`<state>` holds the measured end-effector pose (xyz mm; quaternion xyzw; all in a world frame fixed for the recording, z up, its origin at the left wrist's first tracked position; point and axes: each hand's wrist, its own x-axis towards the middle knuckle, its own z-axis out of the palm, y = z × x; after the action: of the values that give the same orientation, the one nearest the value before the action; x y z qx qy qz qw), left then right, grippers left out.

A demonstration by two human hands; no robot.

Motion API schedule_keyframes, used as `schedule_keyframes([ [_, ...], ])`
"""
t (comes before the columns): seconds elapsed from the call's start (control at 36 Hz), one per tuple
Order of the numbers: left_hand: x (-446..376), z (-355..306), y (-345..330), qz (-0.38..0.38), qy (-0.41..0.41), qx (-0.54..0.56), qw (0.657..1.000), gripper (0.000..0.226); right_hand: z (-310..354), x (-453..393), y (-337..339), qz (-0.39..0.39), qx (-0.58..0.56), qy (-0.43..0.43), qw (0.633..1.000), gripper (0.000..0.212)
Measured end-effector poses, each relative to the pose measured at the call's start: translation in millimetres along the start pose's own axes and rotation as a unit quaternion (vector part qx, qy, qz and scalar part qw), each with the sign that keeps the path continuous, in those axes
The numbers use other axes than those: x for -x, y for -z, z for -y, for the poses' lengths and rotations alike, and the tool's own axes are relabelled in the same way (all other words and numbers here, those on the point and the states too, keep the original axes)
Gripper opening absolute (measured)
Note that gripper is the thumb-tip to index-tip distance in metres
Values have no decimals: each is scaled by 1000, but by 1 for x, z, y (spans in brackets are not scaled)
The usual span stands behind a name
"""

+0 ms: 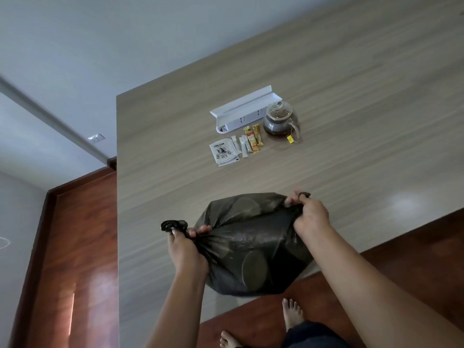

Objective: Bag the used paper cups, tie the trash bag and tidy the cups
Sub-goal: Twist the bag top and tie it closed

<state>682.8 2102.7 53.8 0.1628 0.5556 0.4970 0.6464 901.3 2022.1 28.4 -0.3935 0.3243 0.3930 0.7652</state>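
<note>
Your left hand (187, 249) is clamped on a gathered, twisted corner of the black plastic trash bag (251, 244), fingers curled round the bunched film; a short tail of plastic sticks out past the knuckles on the far left side. Your right hand (310, 213) grips the opposite corner the same way, fingers and thumb pinching a bunch of film at the bag's upper right, with a small black tip poking out above the fingers. The 2 hands are well apart, 1 corner each, film stretched between them across the bag top.

The bag sits on the grey wood-grain tabletop (351, 96) at the near edge, bulging and full. Round shapes press through the film, at least 2: 1 near the top, 1 low near the front. Cannot tell from here what they are.

Farther back on the table, well apart from the bag: a white long plastic power strip with a raised shelf (242, 109), a round glass teapot with dark liquid (280, 118) just beside its right end, a yellow tea tag hanging at the pot's front. In front of the strip lies a row of sachets: a white square tea packet printed with a teapot (223, 153), slim white stick packets (242, 145), and orange-yellow stick packets (254, 139).

Below the table edge, reddish-brown wood floor (80, 247) and your 2 bare feet.
</note>
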Motion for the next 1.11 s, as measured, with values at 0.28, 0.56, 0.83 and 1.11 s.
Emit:
schedule_keyframes([
  [0.28, -3, -6, 0, 19, -1, -136, 990, 26, -12, -11, 16, 16, 244, 26, 969, 23],
  [0.56, 16, -14, -17, 131, -67, -151, 978, 27, 1, 41, 0, 219, 319, 163, 908, 20],
  [0.83, 19, -5, -20, 130, -95, -290, 944, 31, 9, 52, -17, 321, 233, 70, 915, 24],
  [1.11, -1, -18, 1, 89, 133, 99, 982, 42, 20, 24, 6, 329, 118, -82, 933, 19],
])
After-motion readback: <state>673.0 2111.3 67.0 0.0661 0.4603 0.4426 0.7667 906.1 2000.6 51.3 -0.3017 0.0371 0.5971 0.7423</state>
